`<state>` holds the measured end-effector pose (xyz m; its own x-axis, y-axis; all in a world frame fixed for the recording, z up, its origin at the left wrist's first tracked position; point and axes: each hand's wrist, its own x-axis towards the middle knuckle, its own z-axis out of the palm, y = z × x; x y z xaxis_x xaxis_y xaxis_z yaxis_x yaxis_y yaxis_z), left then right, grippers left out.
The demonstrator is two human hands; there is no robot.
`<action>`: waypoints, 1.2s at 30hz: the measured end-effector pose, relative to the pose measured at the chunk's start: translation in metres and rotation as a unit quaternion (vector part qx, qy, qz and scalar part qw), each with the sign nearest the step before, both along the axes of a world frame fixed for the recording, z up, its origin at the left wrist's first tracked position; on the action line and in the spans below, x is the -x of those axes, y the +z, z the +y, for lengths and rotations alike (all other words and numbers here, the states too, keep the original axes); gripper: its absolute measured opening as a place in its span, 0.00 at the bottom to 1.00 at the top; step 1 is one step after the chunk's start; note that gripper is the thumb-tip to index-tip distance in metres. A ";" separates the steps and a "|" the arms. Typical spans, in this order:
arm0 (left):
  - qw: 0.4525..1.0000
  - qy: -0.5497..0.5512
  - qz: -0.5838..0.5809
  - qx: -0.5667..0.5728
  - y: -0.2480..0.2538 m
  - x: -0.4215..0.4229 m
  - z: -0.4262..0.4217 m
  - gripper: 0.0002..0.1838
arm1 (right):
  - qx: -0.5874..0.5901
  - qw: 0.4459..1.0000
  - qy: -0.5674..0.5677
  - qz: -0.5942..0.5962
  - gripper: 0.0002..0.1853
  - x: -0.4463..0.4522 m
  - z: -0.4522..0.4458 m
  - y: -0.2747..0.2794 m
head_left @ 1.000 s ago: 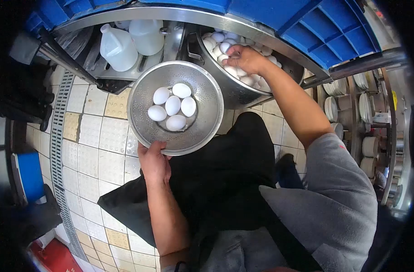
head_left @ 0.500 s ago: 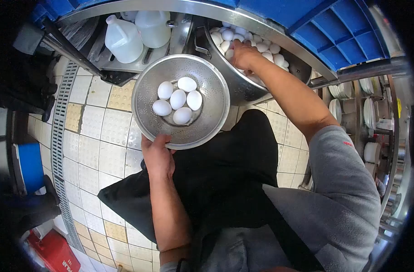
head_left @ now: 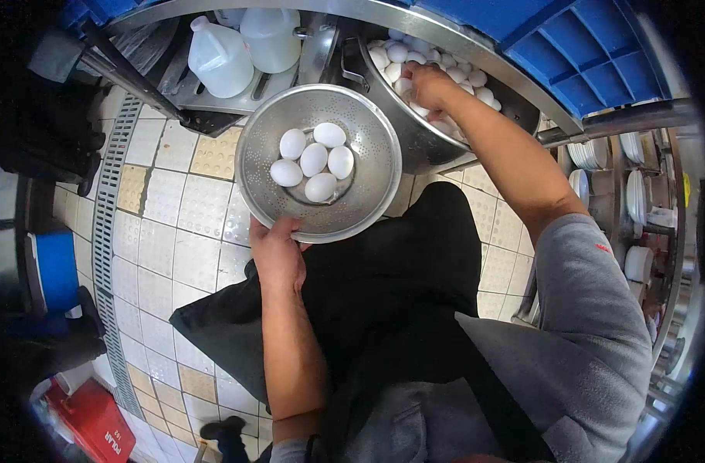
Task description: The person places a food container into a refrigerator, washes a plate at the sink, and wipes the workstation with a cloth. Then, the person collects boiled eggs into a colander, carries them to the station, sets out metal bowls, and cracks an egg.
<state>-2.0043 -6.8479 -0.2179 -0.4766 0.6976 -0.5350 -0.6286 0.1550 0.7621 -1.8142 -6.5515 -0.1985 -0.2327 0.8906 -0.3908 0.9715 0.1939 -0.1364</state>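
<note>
My left hand [head_left: 278, 251] grips the near rim of a perforated metal colander [head_left: 376, 181], thumb over the edge. Several white eggs [head_left: 314, 160] sit grouped at the bottom of the colander. My right hand [head_left: 432, 89] reaches into a deep metal pot [head_left: 395, 116] heaped with white eggs [head_left: 397, 52]. Its fingers are bent down around an egg [head_left: 403, 86] at the top of the heap; the fingertips are partly hidden. The colander is held tilted slightly toward me, beside the pot's left side.
White plastic jugs [head_left: 221, 65] stand on a metal rack [head_left: 213, 103] at upper left. A steel bar [head_left: 460, 38] and blue crates [head_left: 576, 46] overhang the pot. Stacked plates [head_left: 588, 154] fill shelves at right. A floor drain [head_left: 105, 231] and red box [head_left: 90, 424] lie left.
The view has shifted slightly, moving the scene right and up. My right hand's fingers have curled more among the eggs. A dark shoe now shows at the bottom edge.
</note>
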 end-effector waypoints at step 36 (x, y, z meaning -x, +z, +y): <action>0.999 -0.028 0.000 0.020 0.006 -0.013 0.006 0.20 | 0.159 0.811 0.095 0.555 0.20 0.021 -0.131 0.031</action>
